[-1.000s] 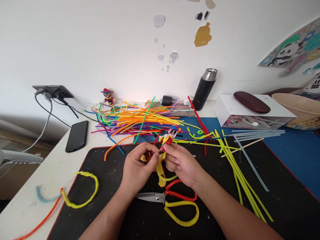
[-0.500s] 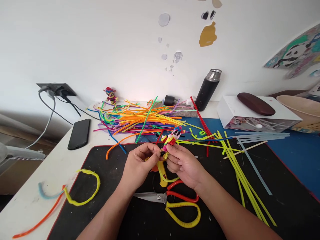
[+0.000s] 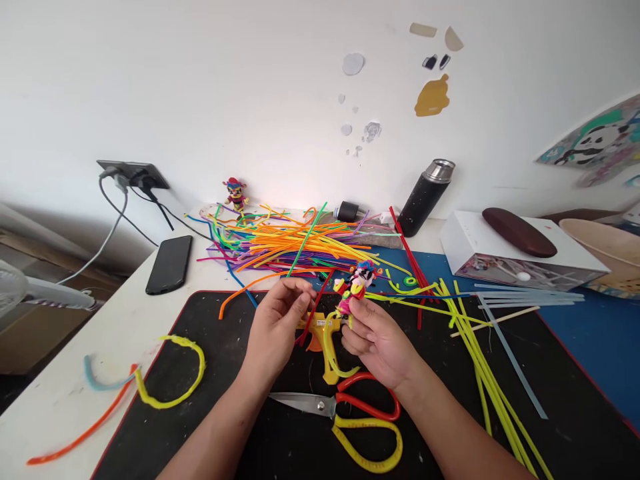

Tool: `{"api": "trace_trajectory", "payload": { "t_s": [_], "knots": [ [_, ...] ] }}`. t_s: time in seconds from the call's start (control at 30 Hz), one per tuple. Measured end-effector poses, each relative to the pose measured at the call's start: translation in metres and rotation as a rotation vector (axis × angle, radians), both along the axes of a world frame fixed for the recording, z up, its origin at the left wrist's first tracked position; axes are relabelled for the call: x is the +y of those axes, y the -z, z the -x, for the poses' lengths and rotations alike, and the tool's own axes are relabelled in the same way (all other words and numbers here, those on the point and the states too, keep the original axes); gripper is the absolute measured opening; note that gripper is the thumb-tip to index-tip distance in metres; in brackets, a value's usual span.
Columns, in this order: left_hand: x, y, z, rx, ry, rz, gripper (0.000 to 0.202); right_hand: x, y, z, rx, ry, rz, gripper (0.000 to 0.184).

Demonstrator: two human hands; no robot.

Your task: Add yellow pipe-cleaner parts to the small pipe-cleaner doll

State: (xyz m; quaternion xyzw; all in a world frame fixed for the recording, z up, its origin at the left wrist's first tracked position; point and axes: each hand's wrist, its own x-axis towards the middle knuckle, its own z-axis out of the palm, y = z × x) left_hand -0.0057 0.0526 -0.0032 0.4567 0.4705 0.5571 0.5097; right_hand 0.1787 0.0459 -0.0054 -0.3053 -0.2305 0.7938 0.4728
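Note:
In my right hand [image 3: 379, 339] is a small pipe-cleaner doll [image 3: 350, 297] with a blue and red headpiece, yellow sleeves and a magenta lower part. Thumb and fingers pinch it near its base. My left hand [image 3: 280, 319] hovers just left of the doll, apart from it, thumb and fingertips drawn together; whatever they may hold is too small to make out. Below the hands lies a yellow glue gun [image 3: 327, 347], partly covered, with an orange trigger. Scissors [image 3: 367, 427] with one red and one yellow handle lie nearer me, blades to the left.
Behind the hands spreads a heap of colourful pipe cleaners [image 3: 300, 240]. A similar doll [image 3: 235, 192] stands against the wall. Yellow-green pipe cleaners [image 3: 480, 360] and translucent glue sticks [image 3: 530, 297] lie right. A phone [image 3: 170, 265], a black flask [image 3: 427, 198] and a white box [image 3: 465, 237] surround the mat.
My left hand has come away from the doll's base and moved slightly left. My right hand still holds the doll, now more upright. The camera view has shifted a little.

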Motion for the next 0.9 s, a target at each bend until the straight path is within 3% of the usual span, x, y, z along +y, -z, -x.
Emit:
{"api": "trace_trajectory", "payload": {
  "t_s": [0.13,0.37,0.57,0.9],
  "knots": [
    [0.003,0.001,0.001,0.054,-0.07,-0.018,0.021,0.0,0.002,-0.001,-0.033,0.0,-0.006,0.053],
    [0.0,-0.005,-0.002,0.027,0.061,-0.018,0.028,0.002,0.003,-0.001,-0.074,0.013,-0.007,0.052],
    [-0.001,-0.008,-0.005,-0.052,0.111,0.075,0.032,0.002,0.005,-0.002,-0.092,0.005,-0.017,0.051],
    [0.014,-0.011,0.021,-0.229,-0.226,0.018,0.03,0.007,-0.003,-0.013,-0.119,0.054,-0.064,0.049]
  ]
}}
